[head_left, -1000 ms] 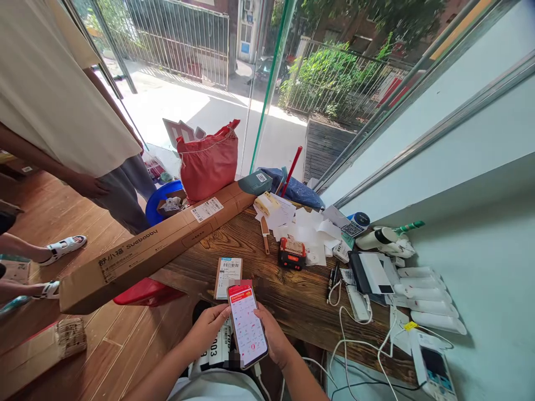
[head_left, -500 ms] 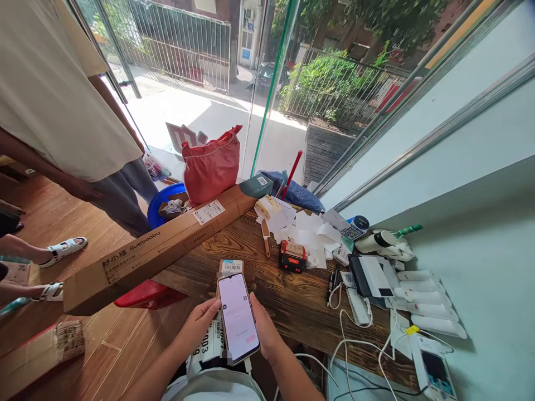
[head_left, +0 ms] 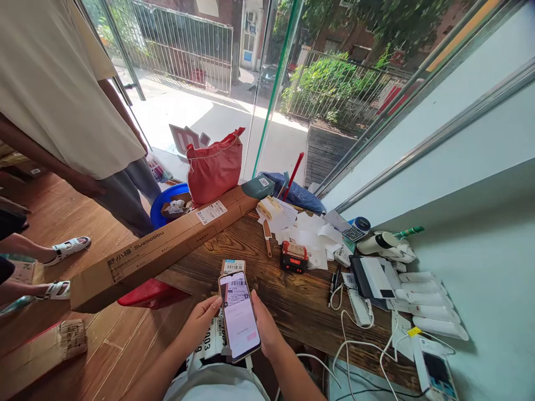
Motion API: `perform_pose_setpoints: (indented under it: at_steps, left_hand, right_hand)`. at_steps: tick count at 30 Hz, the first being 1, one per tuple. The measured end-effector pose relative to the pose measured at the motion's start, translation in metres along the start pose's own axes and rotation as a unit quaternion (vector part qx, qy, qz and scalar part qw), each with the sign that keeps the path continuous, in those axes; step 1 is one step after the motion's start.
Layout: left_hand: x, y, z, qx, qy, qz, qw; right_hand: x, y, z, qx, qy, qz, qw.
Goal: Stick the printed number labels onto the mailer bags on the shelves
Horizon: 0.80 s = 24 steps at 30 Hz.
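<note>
A smartphone (head_left: 242,328) with a lit screen is held upright in front of me, a barcode label picture across the upper part of its display. My left hand (head_left: 200,320) grips its left edge, thumb along the side. Around the right edge and back is my right hand (head_left: 267,328), its fingers mostly hidden behind the phone. Just beyond the phone's top, a small box with a barcode label (head_left: 233,266) shows on the wooden table (head_left: 200,262). A package with large printed digits (head_left: 214,337) lies below the phone, partly covered by my left hand.
A long cardboard box (head_left: 167,245) crosses the table's left side, a red bag (head_left: 215,167) behind it. Further right are a knife (head_left: 267,238), a battery pack (head_left: 293,257), papers, white cables (head_left: 346,345) and chargers. A person (head_left: 71,100) stands at the left.
The phone's screen was mostly blank and now displays a barcode label in its upper part. The whole view has shifted slightly; both hands keep their grip.
</note>
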<state>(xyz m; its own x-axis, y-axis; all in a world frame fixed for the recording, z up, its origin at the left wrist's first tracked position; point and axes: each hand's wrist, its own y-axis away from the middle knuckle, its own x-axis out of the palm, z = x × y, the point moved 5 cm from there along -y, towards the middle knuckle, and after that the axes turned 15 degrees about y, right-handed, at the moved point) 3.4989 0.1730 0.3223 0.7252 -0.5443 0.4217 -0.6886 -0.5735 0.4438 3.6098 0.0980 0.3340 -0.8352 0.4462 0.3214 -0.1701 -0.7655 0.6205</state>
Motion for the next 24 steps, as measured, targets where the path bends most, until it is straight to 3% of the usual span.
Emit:
perform_pose_setpoints:
  at_steps: [14,24]
  left_hand:
    - [0.0008,-0.0006,-0.0077,0.008,0.024,-0.058,0.998]
    - [-0.0003,-0.0081,-0.0040,0.004,0.026,-0.022,0.999]
  right_hand:
    - [0.0028,-0.0004,0.0029,-0.011,-0.006,0.027,1.000]
    - [-0.0001,-0.0009,0.0043,-0.025,0.003,0.010,1.000]
